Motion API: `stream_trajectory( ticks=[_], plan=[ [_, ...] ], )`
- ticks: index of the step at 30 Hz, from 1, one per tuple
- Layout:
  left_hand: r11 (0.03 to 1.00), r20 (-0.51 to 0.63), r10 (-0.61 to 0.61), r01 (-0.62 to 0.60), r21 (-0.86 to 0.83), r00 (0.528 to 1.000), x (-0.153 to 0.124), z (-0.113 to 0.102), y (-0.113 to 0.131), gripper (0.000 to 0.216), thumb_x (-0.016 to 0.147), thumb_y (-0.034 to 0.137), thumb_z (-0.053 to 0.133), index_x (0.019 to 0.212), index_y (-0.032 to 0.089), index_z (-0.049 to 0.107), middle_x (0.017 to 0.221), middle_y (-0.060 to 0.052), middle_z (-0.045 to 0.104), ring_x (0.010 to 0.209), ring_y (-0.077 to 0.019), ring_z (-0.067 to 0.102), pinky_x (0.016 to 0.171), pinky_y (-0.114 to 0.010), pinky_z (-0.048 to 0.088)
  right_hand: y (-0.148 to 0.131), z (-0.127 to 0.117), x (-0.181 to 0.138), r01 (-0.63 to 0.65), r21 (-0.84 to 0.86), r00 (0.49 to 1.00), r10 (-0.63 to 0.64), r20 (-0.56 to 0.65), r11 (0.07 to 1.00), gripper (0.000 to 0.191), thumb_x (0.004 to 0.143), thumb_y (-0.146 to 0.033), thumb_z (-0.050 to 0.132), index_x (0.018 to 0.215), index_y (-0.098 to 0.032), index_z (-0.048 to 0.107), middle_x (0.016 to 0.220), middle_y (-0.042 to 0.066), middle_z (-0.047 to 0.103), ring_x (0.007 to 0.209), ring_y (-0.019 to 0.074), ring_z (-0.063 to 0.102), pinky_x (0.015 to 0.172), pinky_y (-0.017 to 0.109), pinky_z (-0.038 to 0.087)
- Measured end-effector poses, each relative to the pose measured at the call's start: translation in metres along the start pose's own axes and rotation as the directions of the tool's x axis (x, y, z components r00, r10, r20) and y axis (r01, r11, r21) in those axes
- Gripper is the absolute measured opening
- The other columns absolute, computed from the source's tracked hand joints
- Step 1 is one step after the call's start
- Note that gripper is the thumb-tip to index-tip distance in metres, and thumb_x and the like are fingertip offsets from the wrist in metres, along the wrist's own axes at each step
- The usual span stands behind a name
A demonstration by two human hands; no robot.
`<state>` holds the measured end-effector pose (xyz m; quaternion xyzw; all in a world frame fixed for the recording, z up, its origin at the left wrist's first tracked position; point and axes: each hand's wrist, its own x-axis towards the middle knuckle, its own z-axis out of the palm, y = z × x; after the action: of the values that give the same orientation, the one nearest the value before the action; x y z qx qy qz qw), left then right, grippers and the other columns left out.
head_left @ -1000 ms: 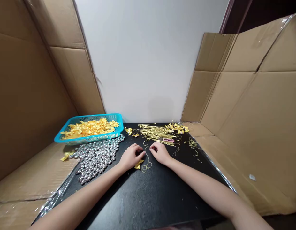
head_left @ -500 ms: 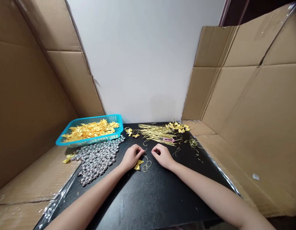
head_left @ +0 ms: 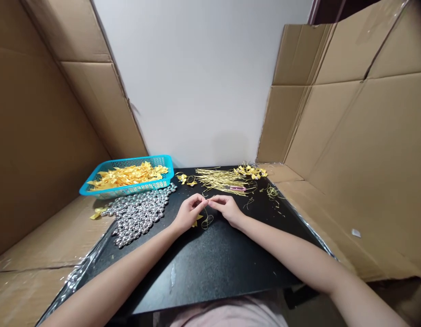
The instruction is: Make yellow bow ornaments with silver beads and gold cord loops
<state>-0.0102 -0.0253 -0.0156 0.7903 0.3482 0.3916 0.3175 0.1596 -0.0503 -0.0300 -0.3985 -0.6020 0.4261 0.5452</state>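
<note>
Over the middle of the black table (head_left: 210, 268), my left hand (head_left: 188, 213) and my right hand (head_left: 227, 209) meet fingertip to fingertip, both pinched on a thin gold thread (head_left: 206, 220). The thread hangs down from the fingers in loops to the table. A small yellow ribbon bow (head_left: 196, 221) lies just under my left hand, partly hidden by it. Both hands are raised a little above the tabletop.
A turquoise basket (head_left: 128, 188) of yellow bows stands at the back left. In front of it lies a heap of silver beads (head_left: 138, 213). Gold thread strands (head_left: 220, 179), a pink clip (head_left: 238, 188) and more bows (head_left: 251, 171) lie at the back. Cardboard walls stand on both sides.
Both hands have risen off the table and come together, pinching the gold thread between their fingertips. The camera has tipped down slightly.
</note>
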Motion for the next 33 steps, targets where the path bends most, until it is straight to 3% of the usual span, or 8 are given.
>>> stream_trajectory(
  ticks=[4,9,20,27,33],
  plan=[
    [0.999,0.019,-0.017,0.018,-0.050,1.000,0.000,0.000,0.000,0.020,0.092,0.033,0.057,0.091,0.013,0.063,0.086,-0.002,0.066,0.074,-0.0153,0.064,0.069,-0.033,0.054,0.002,-0.003,0.001,-0.061,0.094,0.998,0.061,0.009,0.994,0.022,0.078,-0.036,0.072,0.085,-0.015,0.069,0.080,0.001,0.070,0.074,0.0148,0.063,0.077,0.035,0.051],
    [0.996,0.060,-0.041,0.046,-0.080,0.997,0.001,0.000,0.000,0.020,0.092,0.032,0.058,0.090,0.013,0.063,0.085,-0.002,0.066,0.073,-0.0151,0.064,0.068,-0.033,0.054,0.003,-0.004,0.004,-0.131,0.146,0.991,0.128,0.032,0.981,0.017,0.089,-0.029,0.064,0.085,-0.013,0.065,0.081,0.000,0.066,0.074,0.0137,0.063,0.073,0.032,0.053],
    [0.997,0.080,-0.034,0.039,-0.063,0.996,0.004,0.000,-0.005,0.025,0.094,0.035,0.054,0.100,0.014,0.063,0.093,-0.004,0.068,0.080,-0.0172,0.066,0.074,-0.037,0.055,0.014,-0.017,0.013,-0.199,0.145,0.979,0.192,0.062,0.969,0.023,0.094,-0.032,0.057,0.108,-0.014,0.060,0.102,0.006,0.065,0.084,0.0166,0.065,0.073,0.035,0.056],
    [0.985,0.244,0.075,-0.109,0.131,0.967,0.007,-0.019,0.004,0.022,0.087,0.036,0.063,0.096,0.016,0.067,0.098,-0.005,0.069,0.092,-0.0207,0.063,0.085,-0.042,0.049,0.006,-0.010,0.008,-0.085,-0.035,0.994,0.087,0.066,0.996,0.019,0.093,-0.031,0.058,0.097,-0.013,0.063,0.092,0.003,0.066,0.078,0.0149,0.064,0.071,0.033,0.054],
    [0.903,0.291,0.103,-0.212,0.373,0.951,0.008,-0.028,0.014,0.016,0.080,0.032,0.068,0.076,0.016,0.067,0.084,-0.003,0.064,0.086,-0.0207,0.057,0.083,-0.040,0.042,0.003,-0.016,0.010,0.023,-0.381,0.998,-0.041,-0.038,0.924,0.018,0.090,-0.032,0.061,0.085,-0.014,0.063,0.092,0.003,0.065,0.087,0.0172,0.062,0.081,0.037,0.050]
  ],
)
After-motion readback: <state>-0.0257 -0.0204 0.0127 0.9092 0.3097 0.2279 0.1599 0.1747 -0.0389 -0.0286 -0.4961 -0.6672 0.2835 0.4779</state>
